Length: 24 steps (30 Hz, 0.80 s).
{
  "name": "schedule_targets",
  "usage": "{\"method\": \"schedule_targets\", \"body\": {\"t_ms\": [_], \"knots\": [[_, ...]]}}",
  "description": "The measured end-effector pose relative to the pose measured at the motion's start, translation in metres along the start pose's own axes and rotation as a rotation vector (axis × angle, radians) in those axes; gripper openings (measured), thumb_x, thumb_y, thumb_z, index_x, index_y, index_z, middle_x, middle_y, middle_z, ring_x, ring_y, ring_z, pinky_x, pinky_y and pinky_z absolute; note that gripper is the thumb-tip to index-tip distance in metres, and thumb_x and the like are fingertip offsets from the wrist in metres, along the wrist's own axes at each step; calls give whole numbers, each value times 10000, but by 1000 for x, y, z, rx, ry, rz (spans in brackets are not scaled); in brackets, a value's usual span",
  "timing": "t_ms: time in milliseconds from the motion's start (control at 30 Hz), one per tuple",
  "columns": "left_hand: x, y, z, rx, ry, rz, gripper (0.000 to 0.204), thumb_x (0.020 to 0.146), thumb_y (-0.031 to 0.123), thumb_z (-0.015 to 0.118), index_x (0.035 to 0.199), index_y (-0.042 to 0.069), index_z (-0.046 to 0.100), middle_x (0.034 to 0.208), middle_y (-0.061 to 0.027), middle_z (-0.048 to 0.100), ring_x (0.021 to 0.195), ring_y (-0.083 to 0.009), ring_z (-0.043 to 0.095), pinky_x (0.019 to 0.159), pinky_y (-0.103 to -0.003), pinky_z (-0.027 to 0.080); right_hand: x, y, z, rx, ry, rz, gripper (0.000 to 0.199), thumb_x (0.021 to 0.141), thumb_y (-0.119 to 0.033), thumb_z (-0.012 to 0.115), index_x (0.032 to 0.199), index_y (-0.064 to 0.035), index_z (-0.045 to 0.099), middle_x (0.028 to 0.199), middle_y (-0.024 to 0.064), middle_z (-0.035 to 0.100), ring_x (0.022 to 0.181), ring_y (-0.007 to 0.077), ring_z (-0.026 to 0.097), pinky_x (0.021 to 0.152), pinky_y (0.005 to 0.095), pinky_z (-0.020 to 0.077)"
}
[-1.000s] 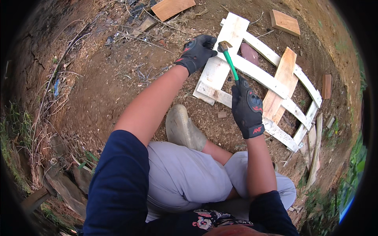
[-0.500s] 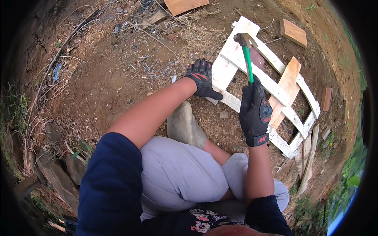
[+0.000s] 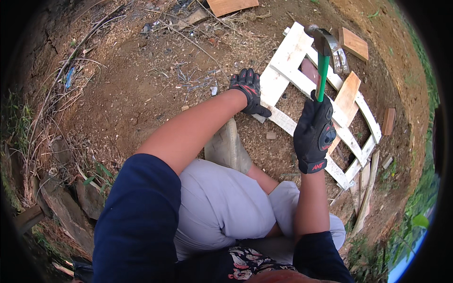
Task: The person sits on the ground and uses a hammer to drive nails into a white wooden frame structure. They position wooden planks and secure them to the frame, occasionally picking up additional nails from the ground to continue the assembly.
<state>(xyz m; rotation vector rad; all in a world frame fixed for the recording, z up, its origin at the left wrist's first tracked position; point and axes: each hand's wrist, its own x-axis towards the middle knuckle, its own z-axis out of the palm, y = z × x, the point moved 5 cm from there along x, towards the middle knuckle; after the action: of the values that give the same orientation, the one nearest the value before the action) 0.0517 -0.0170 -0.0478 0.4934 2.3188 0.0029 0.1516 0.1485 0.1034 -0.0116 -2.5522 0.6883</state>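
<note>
A white-painted wooden frame made of slats lies on the bare earth in front of me. My left hand, in a black glove, presses down on the near end of a wide white slat. My right hand, also gloved, grips the green handle of a claw hammer. The hammer is raised upright, its metal head above the frame's far side. An unpainted board lies across the frame's slats.
I crouch with a boot on the dirt near the frame. Loose wood blocks and a plank lie beyond it. Thin slats lie at the right, stones and roots at the left, grass along the right edge.
My right hand has swung the hammer upward and back from the frame. My left hand has slid from the slat's far part to its near end.
</note>
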Motion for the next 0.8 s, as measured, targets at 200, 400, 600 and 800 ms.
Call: {"method": "schedule_targets", "body": {"t_ms": [200,400,600,800], "knots": [[3,7,-1,5,18,22,1491,746,952,621,1706,-34,50,1779,-294,45,1654,-466,31,1332,-585,78,-32,53,62,-243,-383,118,195,1060,-168,599,1149,-1,647,965,241,698,816,421,702,684,536,552],[-3,-1,1,20,-13,9,1477,766,954,600,1708,-32,34,1782,-289,37,1659,-453,20,1335,-578,77,-4,3,-2,-18,52,-40,200,1034,-98,622,1206,3,638,973,238,679,817,419,695,678,515,540],[-2,5,-2,17,-7,24,1485,759,962,595,1709,-30,31,1784,-283,35,1661,-446,21,1336,-576,74,-47,63,72,-212,-455,150,231,1056,-144,581,1223,-3,653,1064,248,700,864,422,711,727,520,567],[-2,3,-1,13,1,30,1492,748,966,599,1707,-34,45,1784,-284,45,1661,-444,31,1332,-586,74,-12,3,6,-46,11,-1,159,1028,-84,629,1166,-5,639,985,242,683,827,433,697,690,528,531]]}}
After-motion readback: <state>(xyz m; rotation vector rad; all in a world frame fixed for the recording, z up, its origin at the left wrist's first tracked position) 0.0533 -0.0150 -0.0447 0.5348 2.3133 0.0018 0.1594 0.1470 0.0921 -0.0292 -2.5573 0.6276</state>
